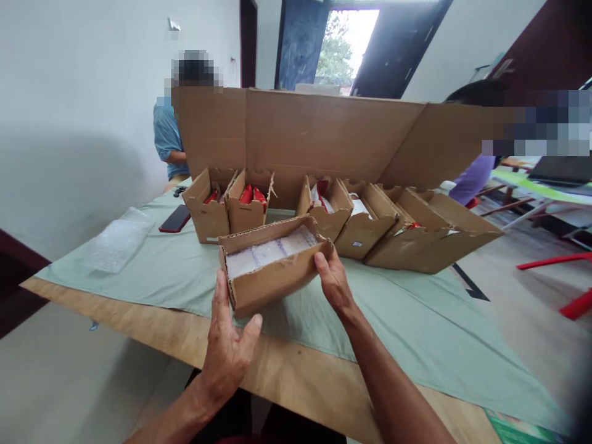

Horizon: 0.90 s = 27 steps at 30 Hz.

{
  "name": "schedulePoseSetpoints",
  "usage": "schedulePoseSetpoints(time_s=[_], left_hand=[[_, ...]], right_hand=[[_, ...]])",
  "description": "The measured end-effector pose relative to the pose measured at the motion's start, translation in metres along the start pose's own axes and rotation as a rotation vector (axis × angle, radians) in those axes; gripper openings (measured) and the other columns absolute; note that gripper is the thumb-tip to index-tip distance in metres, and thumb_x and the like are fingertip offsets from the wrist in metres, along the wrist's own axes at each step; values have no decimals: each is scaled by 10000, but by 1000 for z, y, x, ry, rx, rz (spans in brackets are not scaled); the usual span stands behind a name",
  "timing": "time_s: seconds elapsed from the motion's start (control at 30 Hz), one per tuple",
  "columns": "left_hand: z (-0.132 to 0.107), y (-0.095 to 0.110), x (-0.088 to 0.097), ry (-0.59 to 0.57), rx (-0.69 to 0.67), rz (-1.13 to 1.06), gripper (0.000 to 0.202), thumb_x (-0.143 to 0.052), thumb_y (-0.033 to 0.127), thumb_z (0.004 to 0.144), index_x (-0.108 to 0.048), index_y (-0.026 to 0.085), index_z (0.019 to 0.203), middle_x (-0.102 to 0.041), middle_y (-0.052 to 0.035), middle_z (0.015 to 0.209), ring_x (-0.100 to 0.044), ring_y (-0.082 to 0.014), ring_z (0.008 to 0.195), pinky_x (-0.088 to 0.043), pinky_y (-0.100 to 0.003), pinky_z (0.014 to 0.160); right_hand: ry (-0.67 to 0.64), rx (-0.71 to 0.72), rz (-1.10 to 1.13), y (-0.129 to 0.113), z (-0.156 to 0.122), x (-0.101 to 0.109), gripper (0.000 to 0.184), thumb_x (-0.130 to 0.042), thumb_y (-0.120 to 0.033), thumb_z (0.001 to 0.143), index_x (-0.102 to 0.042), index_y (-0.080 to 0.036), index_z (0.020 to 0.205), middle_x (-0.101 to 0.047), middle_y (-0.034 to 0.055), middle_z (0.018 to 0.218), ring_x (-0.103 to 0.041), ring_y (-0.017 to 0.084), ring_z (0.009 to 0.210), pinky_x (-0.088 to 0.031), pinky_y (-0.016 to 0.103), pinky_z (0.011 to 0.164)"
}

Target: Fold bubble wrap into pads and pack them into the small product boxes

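An open cardboard box [277,277] with white wrapped contents [268,251] lies on the pale green cloth [407,333] in front of me. My left hand [229,336] is spread against the box's near left end, fingers apart, thumb under the front wall. My right hand [333,280] grips the box's right end, thumb over the rim. Just behind stand several more small open boxes: two on the left [229,206] holding red packets, others on the right [398,228].
A large flattened cardboard sheet [324,132] stands upright behind the boxes. A phone [176,218] and a bubble-wrap piece [115,242] lie on the cloth at left. One person sits behind the sheet at left, another at right. The wooden table edge [296,376] runs near me.
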<state>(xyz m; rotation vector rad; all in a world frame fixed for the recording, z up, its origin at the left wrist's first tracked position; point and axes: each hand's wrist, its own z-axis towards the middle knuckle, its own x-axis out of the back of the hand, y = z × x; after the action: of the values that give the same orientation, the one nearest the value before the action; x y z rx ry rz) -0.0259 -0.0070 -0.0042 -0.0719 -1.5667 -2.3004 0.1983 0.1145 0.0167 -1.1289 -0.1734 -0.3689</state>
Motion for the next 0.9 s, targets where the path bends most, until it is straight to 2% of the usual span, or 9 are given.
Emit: schedulePoseSetpoints(time_s=[0.1,0.27,0.4,0.5,0.63,0.77,0.9], left_hand=[[-14,-2,-12,-10,11,15,887,-594,322,944,-54,323,1648,-114,-86,1729,-159,-362,1580,-170,-603,1277],[-29,-4,-30,-65,-30,-3,887,-572,303,944,-27,400,1636,-28,-27,1740,-108,-380,1586,-198,-649,1261],[-32,-3,-44,-87,-66,-1,888,-564,271,940,-28,411,1634,57,-5,1739,-28,-393,1590,-168,-682,1258],[-34,-3,-55,-131,-62,-27,892,-555,245,938,-22,413,1633,93,-5,1735,-57,-404,1586,-246,-684,1239],[-33,-5,-65,-156,-84,-12,886,-551,233,941,-28,407,1634,109,-13,1733,-41,-403,1588,-305,-678,1216],[-30,-7,-71,-134,-102,19,862,-544,218,950,-52,373,1641,87,-55,1735,-40,-412,1585,-293,-692,1206],[-26,-8,-78,-149,-117,34,856,-545,193,953,-62,340,1644,88,-98,1732,-72,-423,1580,-291,-696,1196]], right_hand=[[-34,-26,-97,9,23,-5,706,-412,-658,965,-453,-198,1500,-567,148,1489,-516,297,1386,-375,482,1181],[62,-29,-125,17,34,-16,835,-306,-714,964,-345,-131,1561,-427,196,1599,-393,283,1487,-306,478,1221],[34,-4,-127,16,48,-28,877,-299,-749,947,-346,-137,1573,-387,173,1631,-366,266,1507,-268,449,1245],[13,1,-107,18,62,-36,866,-315,-751,944,-382,-147,1561,-419,159,1616,-391,274,1492,-275,456,1242],[96,25,-41,30,72,-46,756,-303,-681,985,-449,-165,1518,-490,144,1570,-443,262,1453,-313,444,1221],[203,159,-26,54,68,-55,654,-281,-617,1015,-559,-183,1418,-561,120,1503,-489,236,1407,-345,405,1201],[287,127,-87,81,55,-59,509,-304,-485,1019,-665,-193,1227,-687,122,1296,-603,238,1239,-440,404,1095]])
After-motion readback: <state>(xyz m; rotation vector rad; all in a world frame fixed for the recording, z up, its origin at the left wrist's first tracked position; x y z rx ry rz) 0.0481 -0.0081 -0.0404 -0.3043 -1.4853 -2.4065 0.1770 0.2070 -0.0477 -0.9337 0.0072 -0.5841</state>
